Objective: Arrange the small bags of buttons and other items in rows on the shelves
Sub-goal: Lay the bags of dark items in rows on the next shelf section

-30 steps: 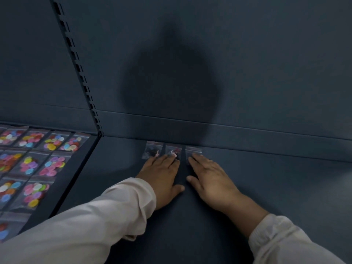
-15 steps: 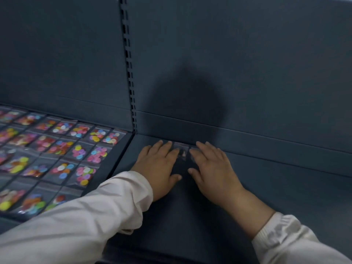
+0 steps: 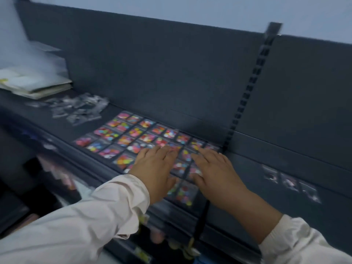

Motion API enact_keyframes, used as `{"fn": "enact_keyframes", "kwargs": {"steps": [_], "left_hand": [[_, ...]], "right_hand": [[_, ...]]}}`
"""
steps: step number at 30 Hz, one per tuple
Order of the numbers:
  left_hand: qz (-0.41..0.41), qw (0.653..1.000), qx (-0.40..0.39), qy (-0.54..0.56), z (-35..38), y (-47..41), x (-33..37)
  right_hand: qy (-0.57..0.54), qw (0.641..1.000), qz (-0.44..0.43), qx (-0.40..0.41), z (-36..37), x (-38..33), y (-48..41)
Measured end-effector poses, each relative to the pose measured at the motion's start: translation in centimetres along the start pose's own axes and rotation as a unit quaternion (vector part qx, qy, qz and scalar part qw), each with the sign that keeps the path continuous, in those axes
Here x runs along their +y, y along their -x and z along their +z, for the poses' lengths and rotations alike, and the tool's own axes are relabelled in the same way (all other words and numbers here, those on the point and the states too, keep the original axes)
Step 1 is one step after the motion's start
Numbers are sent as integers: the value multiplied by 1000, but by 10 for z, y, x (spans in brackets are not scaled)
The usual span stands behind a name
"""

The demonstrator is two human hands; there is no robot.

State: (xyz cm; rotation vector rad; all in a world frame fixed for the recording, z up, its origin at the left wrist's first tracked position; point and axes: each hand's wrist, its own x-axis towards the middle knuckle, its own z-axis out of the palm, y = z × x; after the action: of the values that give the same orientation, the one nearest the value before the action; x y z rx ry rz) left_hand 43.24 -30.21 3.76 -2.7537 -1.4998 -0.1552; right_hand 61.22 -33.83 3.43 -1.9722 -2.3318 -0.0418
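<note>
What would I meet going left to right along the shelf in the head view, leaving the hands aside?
In order: stack of papers → loose pile of clear bags → grid of bags of colourful buttons → slotted upright → row of three small bags.

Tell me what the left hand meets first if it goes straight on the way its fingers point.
Just past the fingertips of the left hand, most likely the back-row bags of coloured buttons, then the shelf's back panel. Blur hides whether it would touch them or pass above.
</note>
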Motion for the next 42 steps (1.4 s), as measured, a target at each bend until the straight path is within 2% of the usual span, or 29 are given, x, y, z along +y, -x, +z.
{"fn": "enact_keyframes", "kwargs": {"steps": [9, 15, 21, 31, 38, 42], "left_hand": [[-95, 995, 18, 3, -27, 99, -183], [-141, 989, 15, 32, -40, 124, -261], [-177, 982, 7, 60, -40, 113, -318], [-197, 980, -1, 19, -27, 28, -423], [-150, 989, 6, 7, -13, -37, -489], [-109, 994, -31, 9, 6, -77, -529]], "right_hand": [[-48, 997, -62, 0, 7, -180, -81], [-75, 993, -90, -10, 5, -248, -130], [-103, 991, -82, -38, 1, -281, -187], [-118, 986, -72, -89, 34, -305, -329], [-109, 985, -100, -94, 56, -314, -405], [-85, 984, -109, -112, 69, -325, -436]]}}
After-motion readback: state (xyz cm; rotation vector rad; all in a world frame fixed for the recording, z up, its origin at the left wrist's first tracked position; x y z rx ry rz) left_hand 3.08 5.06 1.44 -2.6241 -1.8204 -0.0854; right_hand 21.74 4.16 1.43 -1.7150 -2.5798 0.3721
